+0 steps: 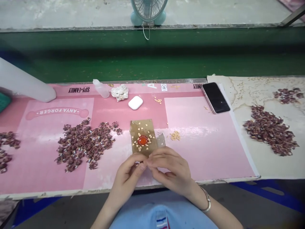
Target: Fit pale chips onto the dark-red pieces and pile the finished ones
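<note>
My left hand (130, 171) and my right hand (170, 167) meet at the fingertips above the table's front edge. A tiny dark reddish piece (137, 163) shows at my left finger and thumb, mostly hidden. My right fingers are pinched together at the same spot; what they hold cannot be made out. Just beyond lies an olive-brown square sheet (134, 127) with small cream-coloured chips scattered on it. An orange-red round blob (142, 140) sits in a shallow round spot on that sheet. To its right are a grey scrap (161, 140) and a heap of yellowish chips (175, 135).
Maroon claw-shaped pieces form a pile (83, 144) at left and another pile (271, 130) at right. Behind stand a small squeeze bottle (101, 89), crumpled paper (119, 92), a white case (135, 103) and a phone (216, 98). A fan (149, 11) stands farther back.
</note>
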Demonstrator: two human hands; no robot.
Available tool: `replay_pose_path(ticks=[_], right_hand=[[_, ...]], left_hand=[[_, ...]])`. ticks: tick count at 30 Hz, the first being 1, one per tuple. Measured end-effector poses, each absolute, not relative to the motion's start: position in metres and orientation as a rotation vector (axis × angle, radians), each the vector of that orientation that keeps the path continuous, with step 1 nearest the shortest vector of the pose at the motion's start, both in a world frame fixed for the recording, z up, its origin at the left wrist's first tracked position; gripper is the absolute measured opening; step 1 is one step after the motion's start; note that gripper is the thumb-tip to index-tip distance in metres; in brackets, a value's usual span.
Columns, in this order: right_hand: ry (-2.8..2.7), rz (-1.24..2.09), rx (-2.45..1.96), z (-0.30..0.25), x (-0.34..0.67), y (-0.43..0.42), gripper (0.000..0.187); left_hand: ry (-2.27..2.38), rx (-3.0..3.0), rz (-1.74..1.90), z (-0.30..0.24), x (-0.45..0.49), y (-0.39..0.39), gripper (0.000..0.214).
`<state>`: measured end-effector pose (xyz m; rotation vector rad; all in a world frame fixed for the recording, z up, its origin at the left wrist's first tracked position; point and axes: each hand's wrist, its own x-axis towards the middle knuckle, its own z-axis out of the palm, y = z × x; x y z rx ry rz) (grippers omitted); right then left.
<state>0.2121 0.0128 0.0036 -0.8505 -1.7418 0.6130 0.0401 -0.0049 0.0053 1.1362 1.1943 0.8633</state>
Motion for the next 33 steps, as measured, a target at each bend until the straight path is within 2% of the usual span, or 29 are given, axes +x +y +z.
replay_pose_path(ticks=[11, 20, 33], right_hand=[[-1.598, 0.990, -0.972, 0.000, 0.213, 0.010, 0.024], [-1.849, 0.932, -0.896, 0.001, 0.223, 0.017, 0.020], [-1.750, 0.927, -0.901, -0.008, 0.213, 0.017, 0.018]], left_hand=[[1.158, 1.147, 0.858, 0.004, 0.033, -0.004, 0.036], [1.127, 1.215, 0.777, 0.008, 0.025, 0.001, 0.031], [1.167, 1.075, 0.778, 0.004, 0.024, -0.004, 0.037]])
